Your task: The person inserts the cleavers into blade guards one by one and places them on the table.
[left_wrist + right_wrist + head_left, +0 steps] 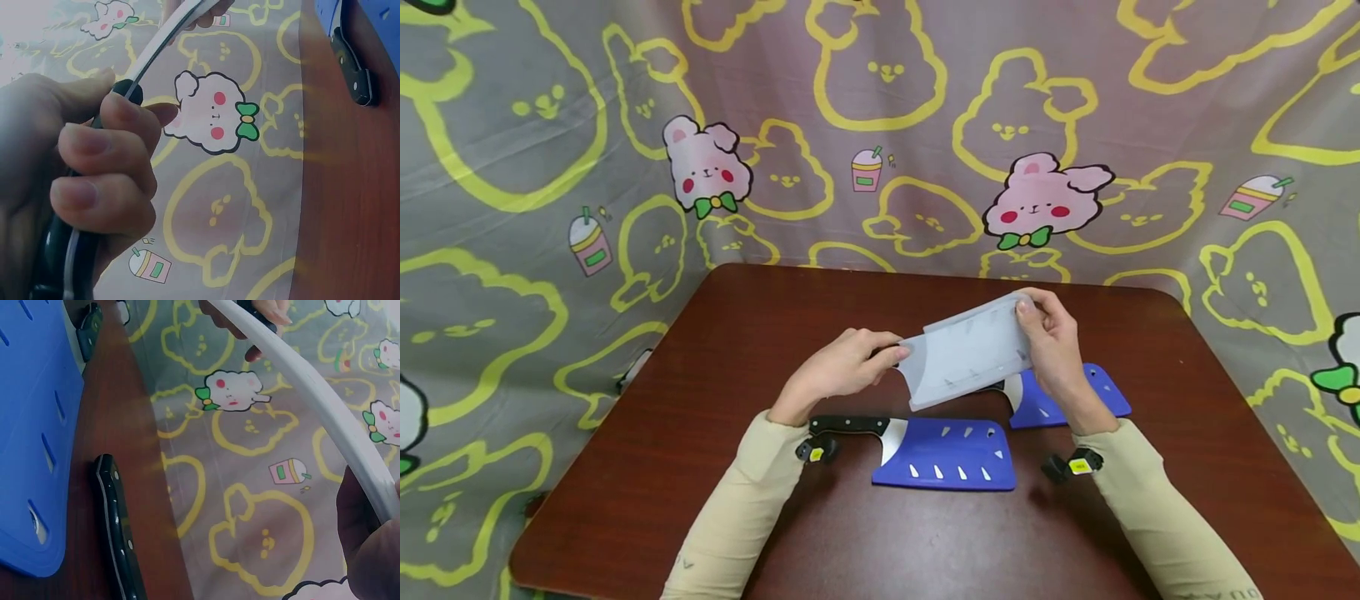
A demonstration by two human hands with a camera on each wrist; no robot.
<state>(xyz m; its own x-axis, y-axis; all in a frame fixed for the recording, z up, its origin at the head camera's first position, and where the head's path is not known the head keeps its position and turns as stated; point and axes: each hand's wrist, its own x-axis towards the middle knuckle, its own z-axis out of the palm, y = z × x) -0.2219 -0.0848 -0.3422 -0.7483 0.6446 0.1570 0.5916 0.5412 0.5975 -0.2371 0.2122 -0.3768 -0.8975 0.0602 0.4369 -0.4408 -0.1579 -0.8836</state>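
My left hand point(847, 367) holds a cleaver by its black handle point(70, 250), fingers curled round it. A translucent white blade guard point(970, 354) covers this cleaver's blade, tilted above the table. At the guard's far end, my right hand point(1054, 346) pinches it between thumb and fingers. Below lies a second cleaver in a blue blade guard point(951, 454), its black handle point(850, 425) pointing left. Partly hidden behind the white guard and my right hand is a third cleaver, also in a blue guard point(1105, 392).
Everything lies on a dark reddish-brown table point(760, 333) with rounded corners. A grey and pinkish cloth point(925, 150) printed with cartoon animals and drink cups hangs round its back and sides.
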